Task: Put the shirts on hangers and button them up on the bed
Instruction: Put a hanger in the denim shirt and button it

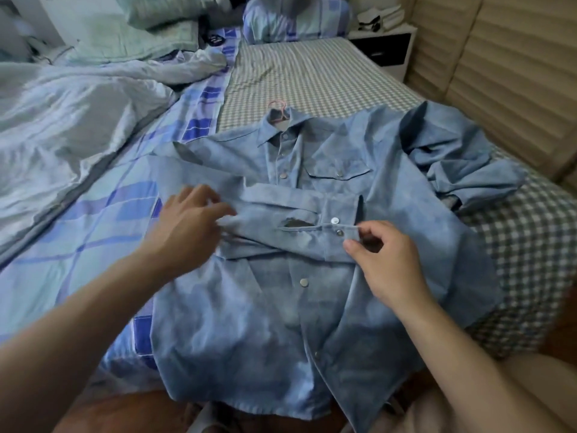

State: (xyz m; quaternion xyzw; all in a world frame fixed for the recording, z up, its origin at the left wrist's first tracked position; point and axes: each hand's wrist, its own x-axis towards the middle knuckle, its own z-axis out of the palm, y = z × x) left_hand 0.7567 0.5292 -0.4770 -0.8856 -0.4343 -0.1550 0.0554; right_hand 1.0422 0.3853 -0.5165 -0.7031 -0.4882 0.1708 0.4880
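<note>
Bedroom w/ a wide bed (327,73): grey-white checked sheet on the right half, blue plaid sheet (103,214) on the left, a rumpled pale duvet (62,120) pushed off to the far left, pillows (296,17) at the head and a white nightstand (384,48) beyond. Denim shirt (249,323) lies front-up across the near part of the bed, collar pointing away, hem hanging over the near edge toward the person's knees; flat like this so the snap placket can be pressed shut against the mattress. Pink hanger (278,112) is already inside it, only the hook showing at the collar. Placket looks closed from collar down, snaps visible in a row, tho the lowest part near the hem seems to gape, can't be sure. One sleeve is folded across the chest, its cuff (340,232) resting mid-shirt; other sleeve is bunched up at the right. Right hand (384,260) pinches the cuff's edge between thumb & forefinger, other fingers curled, prob. to line up the cuff snap (334,220). Left hand (190,223) is blurred, fingers loosely spread, tips touching the sleeve fabric further along, apparently steadying it; not clearly gripping anything. Looks like body is mostly done & cuff is the step in hand.
</note>
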